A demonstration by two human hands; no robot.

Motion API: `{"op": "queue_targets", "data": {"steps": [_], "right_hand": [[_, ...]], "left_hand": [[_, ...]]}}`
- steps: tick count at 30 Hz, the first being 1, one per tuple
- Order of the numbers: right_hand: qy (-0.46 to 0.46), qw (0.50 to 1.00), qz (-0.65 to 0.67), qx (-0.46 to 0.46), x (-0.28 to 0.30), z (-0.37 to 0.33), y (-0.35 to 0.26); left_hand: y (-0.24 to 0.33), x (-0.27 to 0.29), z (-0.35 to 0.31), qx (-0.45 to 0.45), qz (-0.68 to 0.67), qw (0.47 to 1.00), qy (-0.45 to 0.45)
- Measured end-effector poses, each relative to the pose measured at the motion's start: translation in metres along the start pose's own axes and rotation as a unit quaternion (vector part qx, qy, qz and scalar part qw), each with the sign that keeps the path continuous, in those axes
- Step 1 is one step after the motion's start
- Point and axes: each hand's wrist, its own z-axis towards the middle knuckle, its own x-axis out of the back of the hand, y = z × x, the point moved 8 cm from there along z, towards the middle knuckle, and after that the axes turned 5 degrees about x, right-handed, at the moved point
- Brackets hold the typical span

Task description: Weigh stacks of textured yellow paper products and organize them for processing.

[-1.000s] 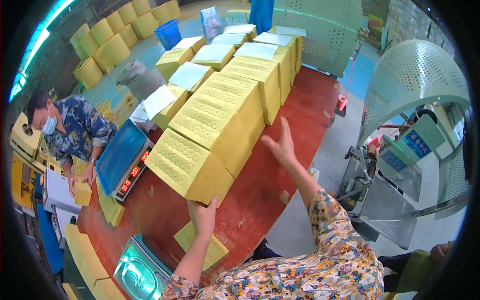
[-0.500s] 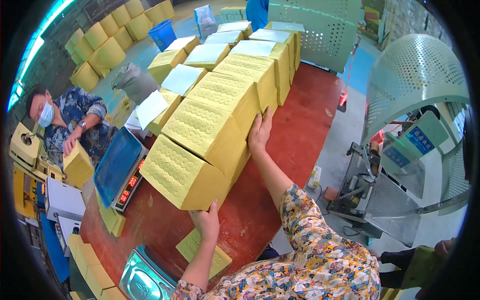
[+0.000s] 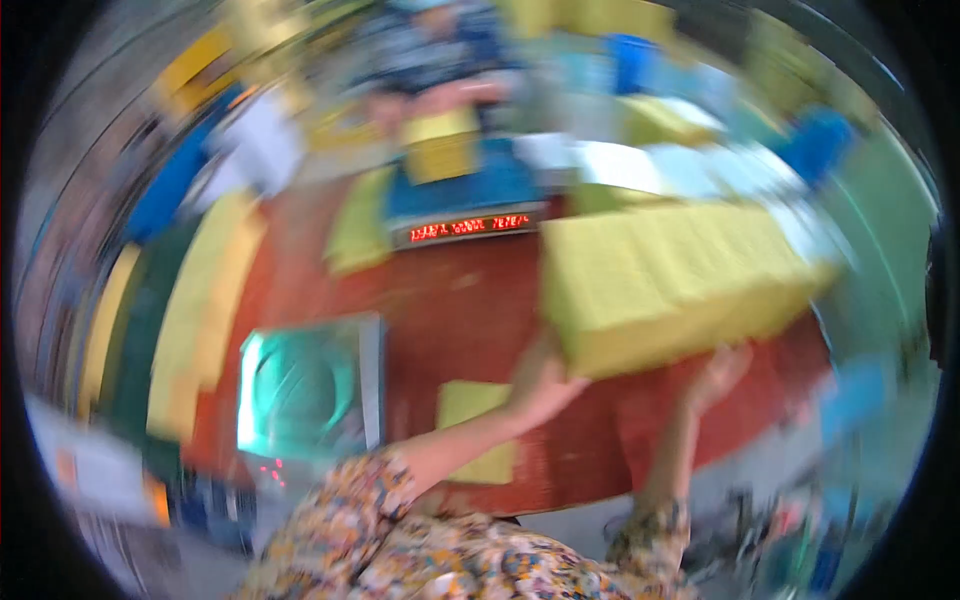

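Observation:
A row of yellow paper stacks (image 3: 640,280), pressed together like blocks, lies on the right half of the red table (image 3: 430,320). My left hand (image 3: 545,385) is at the lower left corner of its end stack, the fingers partly hidden behind the paper and blurred. Close to the lower edge of the row's near side is my right hand (image 3: 720,375), its fingers stretched out and smeared by motion. A loose yellow pad (image 3: 470,400) lies flat on the table beside my left forearm.
Across the table a person (image 3: 440,60) holds a yellow stack (image 3: 440,150) over a blue-topped scale (image 3: 470,190) with a red display. A second scale (image 3: 300,395) with a shiny metal pan stands at near left. White sheets (image 3: 620,168) top stacks behind the row. More yellow stacks (image 3: 205,310) line the left edge.
The view has swung round to the left, so the row now lies at right and the scales are nearer the middle. My right hand appears lower along the row's near side.

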Motion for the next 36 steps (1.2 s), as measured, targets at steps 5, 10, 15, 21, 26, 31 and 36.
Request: {"op": "queue_targets", "data": {"steps": [5,10,15,21,26,31,36], "right_hand": [[-0.092,0.981,0.173,-0.005,-0.005,-0.088,-0.159],[-0.311,0.883,0.351,-0.022,-0.055,-0.232,-0.293],[-0.509,0.718,0.464,-0.101,-0.093,-0.377,-0.391],[-0.667,0.584,0.442,-0.134,-0.128,-0.573,-0.514],[-0.667,0.581,0.435,-0.167,-0.182,-0.703,-0.554],[-0.656,0.614,0.385,-0.211,-0.197,-0.730,-0.573],[-0.636,0.652,0.349,-0.220,-0.196,-0.738,-0.555]], "left_hand": [[0.003,0.083,-0.052,0.029,-0.037,0.994,0.100],[0.011,0.221,-0.151,0.052,-0.064,0.977,0.196],[-0.016,0.342,-0.277,0.065,0.007,0.948,0.311],[-0.146,0.519,-0.429,0.185,0.077,0.869,0.453],[-0.254,0.632,-0.426,0.186,0.165,0.881,0.403],[-0.316,0.693,-0.351,0.073,0.336,0.891,0.296],[-0.345,0.701,-0.300,0.048,0.419,0.884,0.201]]}}
